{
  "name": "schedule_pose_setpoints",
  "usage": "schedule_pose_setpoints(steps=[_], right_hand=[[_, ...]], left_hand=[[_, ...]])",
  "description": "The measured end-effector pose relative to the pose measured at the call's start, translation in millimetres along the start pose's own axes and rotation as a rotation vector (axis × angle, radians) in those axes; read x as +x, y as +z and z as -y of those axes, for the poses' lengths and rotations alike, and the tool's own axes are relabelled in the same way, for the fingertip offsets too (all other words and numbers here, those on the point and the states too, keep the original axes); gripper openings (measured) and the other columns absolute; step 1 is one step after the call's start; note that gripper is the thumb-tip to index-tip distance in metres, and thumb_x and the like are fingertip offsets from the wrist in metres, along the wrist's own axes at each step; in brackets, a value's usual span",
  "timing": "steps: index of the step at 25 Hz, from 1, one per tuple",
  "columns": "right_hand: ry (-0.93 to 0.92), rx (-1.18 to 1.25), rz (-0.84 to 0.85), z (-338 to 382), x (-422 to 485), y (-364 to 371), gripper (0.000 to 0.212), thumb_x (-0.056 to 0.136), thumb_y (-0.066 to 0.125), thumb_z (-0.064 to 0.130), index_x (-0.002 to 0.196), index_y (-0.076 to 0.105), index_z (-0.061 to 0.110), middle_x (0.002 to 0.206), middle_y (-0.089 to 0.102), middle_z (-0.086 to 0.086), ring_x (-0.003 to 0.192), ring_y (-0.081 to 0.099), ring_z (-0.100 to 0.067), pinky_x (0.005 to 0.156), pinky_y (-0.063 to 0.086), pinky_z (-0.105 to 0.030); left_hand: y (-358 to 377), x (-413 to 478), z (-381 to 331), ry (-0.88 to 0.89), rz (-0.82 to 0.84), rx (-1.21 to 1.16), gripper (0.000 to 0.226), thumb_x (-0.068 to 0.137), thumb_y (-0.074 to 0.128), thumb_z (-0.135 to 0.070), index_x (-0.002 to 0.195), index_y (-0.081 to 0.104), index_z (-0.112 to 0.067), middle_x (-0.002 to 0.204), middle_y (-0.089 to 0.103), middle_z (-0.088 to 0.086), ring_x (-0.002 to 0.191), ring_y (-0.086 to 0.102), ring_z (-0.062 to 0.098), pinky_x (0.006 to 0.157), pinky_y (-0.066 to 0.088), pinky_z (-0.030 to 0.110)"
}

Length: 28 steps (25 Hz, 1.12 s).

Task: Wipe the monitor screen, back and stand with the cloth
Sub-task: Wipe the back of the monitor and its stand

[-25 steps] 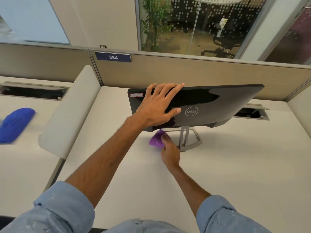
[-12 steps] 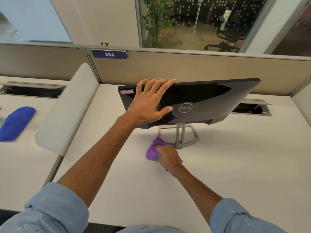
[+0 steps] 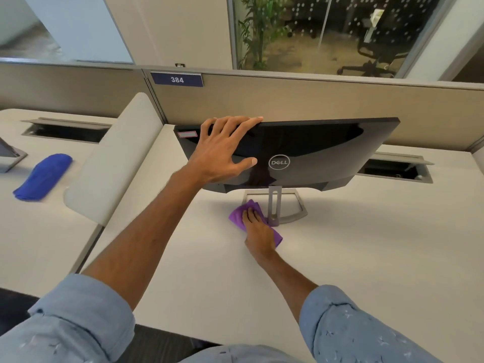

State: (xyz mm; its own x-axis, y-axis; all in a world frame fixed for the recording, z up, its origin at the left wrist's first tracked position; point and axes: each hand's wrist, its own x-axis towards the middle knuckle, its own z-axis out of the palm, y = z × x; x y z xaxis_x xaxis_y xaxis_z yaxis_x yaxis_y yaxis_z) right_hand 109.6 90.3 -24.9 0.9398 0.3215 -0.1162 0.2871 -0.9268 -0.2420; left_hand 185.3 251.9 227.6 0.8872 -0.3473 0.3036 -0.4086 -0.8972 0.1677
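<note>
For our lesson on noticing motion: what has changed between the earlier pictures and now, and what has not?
The right hand slid the purple cloth from under the monitor toward the person, then back against the stand. The left hand stayed flat on the monitor's back; the blue cloth stayed put.

The Dell monitor is showing a round "DELL" logo on its back; the partition's blue nameplate is reading "384".
</note>
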Motion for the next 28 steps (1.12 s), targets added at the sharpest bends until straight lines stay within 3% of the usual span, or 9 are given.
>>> schedule_pose_setpoints(steps=[4, 6, 9, 13, 15, 19, 22, 24, 28], right_hand=[[-0.282, -0.144, 0.069, -30.5, 2.7, -8.6, 0.092, 0.091, 0.079, 0.011, 0.164, 0.024, 0.016, 0.169, 0.033, -0.007, 0.147, 0.046, -0.03, 0.098, 0.061, -0.039], [-0.287, 0.025, 0.101, -48.2, -14.4, -20.9, 0.085, 0.093, 0.078, 0.014, 0.163, 0.031, 0.02, 0.166, 0.04, -0.003, 0.144, 0.05, -0.03, 0.105, 0.057, -0.038], [-0.134, 0.479, -0.117, -76.5, -56.6, -41.4, 0.071, 0.102, 0.066, 0.023, 0.164, 0.032, 0.029, 0.157, 0.051, 0.003, 0.124, 0.062, -0.017, 0.095, 0.055, -0.024], [0.107, 0.706, -0.406, -101.9, -84.1, -48.1, 0.058, 0.108, 0.049, 0.031, 0.164, 0.033, 0.029, 0.134, 0.063, 0.008, 0.105, 0.067, -0.009, 0.08, 0.057, -0.019], [0.305, 0.887, -0.414, -107.7, -65.1, -57.5, 0.058, 0.109, 0.052, 0.019, 0.164, 0.035, 0.027, 0.137, 0.063, 0.002, 0.112, 0.066, -0.017, 0.085, 0.056, -0.021], [0.429, 1.161, -0.464, -94.0, -17.7, -80.6, 0.047, 0.106, 0.055, 0.005, 0.15, 0.056, 0.018, 0.139, 0.066, -0.001, 0.123, 0.064, -0.023, 0.102, 0.056, -0.027], [0.451, 1.151, -0.432, -57.9, -7.2, -88.9, 0.043, 0.105, 0.055, 0.004, 0.147, 0.06, 0.016, 0.13, 0.069, -0.002, 0.11, 0.061, -0.012, 0.094, 0.047, -0.015], [0.476, 1.16, -0.417, -52.6, -14.1, -78.0, 0.046, 0.105, 0.055, 0.003, 0.149, 0.058, 0.018, 0.124, 0.068, 0.0, 0.106, 0.059, -0.011, 0.093, 0.048, -0.017], [0.814, 1.268, -0.598, -93.0, -35.0, -65.8, 0.045, 0.105, 0.056, 0.005, 0.148, 0.058, 0.016, 0.131, 0.068, -0.005, 0.117, 0.066, -0.025, 0.103, 0.053, -0.031]], left_hand=[[-2.0, 1.8, -4.1, -0.034, 0.015, 0.028, 0.086, 0.097, 0.051, -0.071, 0.172, 0.021, -0.043, 0.168, 0.036, -0.002, 0.154, 0.03, 0.028, 0.128, 0.012, 0.054], [-3.0, 4.1, -8.3, -0.053, 0.019, 0.061, 0.085, 0.096, 0.049, -0.073, 0.171, 0.021, -0.044, 0.166, 0.038, -0.001, 0.154, 0.032, 0.031, 0.128, 0.013, 0.059], [-1.0, 15.1, -23.0, -0.059, 0.033, 0.093, 0.086, 0.096, 0.045, -0.076, 0.171, 0.021, -0.042, 0.167, 0.038, 0.0, 0.158, 0.03, 0.031, 0.128, 0.012, 0.068], [15.9, 24.2, -53.4, -0.018, -0.013, 0.139, 0.095, 0.094, 0.047, -0.076, 0.173, 0.021, -0.03, 0.173, 0.032, 0.003, 0.164, 0.023, 0.031, 0.13, 0.008, 0.07], [23.5, 25.6, -61.8, -0.033, -0.049, 0.148, 0.096, 0.094, 0.05, -0.075, 0.173, 0.022, -0.029, 0.175, 0.029, 0.003, 0.166, 0.02, 0.031, 0.132, 0.006, 0.068], [30.7, 26.1, -63.6, -0.047, -0.094, 0.153, 0.093, 0.094, 0.052, -0.074, 0.17, 0.027, -0.028, 0.173, 0.031, 0.003, 0.164, 0.023, 0.031, 0.132, 0.006, 0.065], [32.5, 26.4, -62.9, -0.058, -0.096, 0.16, 0.093, 0.093, 0.052, -0.074, 0.17, 0.027, -0.029, 0.173, 0.031, 0.003, 0.164, 0.023, 0.032, 0.133, 0.006, 0.065], [34.4, 26.1, -62.7, -0.065, -0.1, 0.163, 0.093, 0.093, 0.053, -0.074, 0.17, 0.027, -0.029, 0.173, 0.031, 0.003, 0.164, 0.022, 0.032, 0.133, 0.005, 0.064], [36.6, 25.5, -61.4, -0.066, -0.118, 0.157, 0.091, 0.093, 0.055, -0.072, 0.169, 0.028, -0.029, 0.173, 0.031, 0.003, 0.164, 0.021, 0.032, 0.134, 0.002, 0.063]])
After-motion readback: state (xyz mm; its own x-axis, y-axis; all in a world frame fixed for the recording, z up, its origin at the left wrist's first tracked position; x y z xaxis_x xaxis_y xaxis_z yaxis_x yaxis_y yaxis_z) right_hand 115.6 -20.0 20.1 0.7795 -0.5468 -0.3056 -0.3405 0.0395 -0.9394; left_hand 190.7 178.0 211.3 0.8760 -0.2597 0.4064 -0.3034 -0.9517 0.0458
